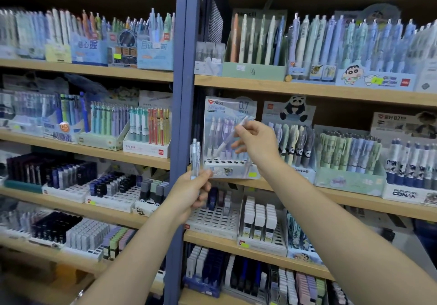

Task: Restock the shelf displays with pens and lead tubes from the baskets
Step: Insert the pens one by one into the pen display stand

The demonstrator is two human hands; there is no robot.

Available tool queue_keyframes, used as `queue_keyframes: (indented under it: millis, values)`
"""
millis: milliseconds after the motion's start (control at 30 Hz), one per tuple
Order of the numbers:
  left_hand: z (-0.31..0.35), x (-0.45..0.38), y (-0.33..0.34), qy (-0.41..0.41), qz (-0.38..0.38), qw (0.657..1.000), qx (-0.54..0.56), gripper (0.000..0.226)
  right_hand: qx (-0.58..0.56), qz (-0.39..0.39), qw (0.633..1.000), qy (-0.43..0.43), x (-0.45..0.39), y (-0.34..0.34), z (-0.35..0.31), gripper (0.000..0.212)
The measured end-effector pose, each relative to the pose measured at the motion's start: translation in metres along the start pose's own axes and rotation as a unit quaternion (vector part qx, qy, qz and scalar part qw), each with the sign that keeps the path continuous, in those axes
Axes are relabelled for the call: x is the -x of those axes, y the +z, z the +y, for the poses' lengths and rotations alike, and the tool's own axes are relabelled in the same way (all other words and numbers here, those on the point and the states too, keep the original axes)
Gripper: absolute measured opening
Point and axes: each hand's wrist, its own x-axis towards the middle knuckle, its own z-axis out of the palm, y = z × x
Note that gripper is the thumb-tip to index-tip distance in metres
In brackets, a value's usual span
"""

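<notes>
Right hand [256,142] pinched one pale pen [230,139] – tip tilted down over the 0.7 mm display box [230,169]. Left hand [189,192] gripped a couple of spare pens [195,156] upright beside it.

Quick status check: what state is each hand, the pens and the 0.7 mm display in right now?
right hand: pinches one pale pen, tilted, tip toward the display's holes
pale pen: held slanted, not yet seated
left hand: grips spare pens upright
spare pens: held beside the display
0.7 mm display: upright on shelf, front holes empty
</notes>
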Motion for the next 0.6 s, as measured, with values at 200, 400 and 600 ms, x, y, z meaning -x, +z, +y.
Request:
queue_keyframes:
  millis: [200, 400, 600]
  values:
    - [0.000, 0.004, -0.013, 0.002, -0.031, 0.999, -0.015, 0.022, 0.117, 0.012, 0.992, -0.050, -0.008, 0.017, 0.007, 0.016]
    - [0.002, 0.006, -0.026, -0.004, -0.086, 0.995, -0.054, 0.028, 0.205, -0.014, 0.975, -0.080, -0.016, 0.030, 0.005, 0.021]
    - [0.005, 0.005, -0.023, 0.022, -0.085, 0.995, -0.048, 0.028, 0.238, 0.003, 0.967, -0.091, -0.027, 0.044, 0.006, 0.025]
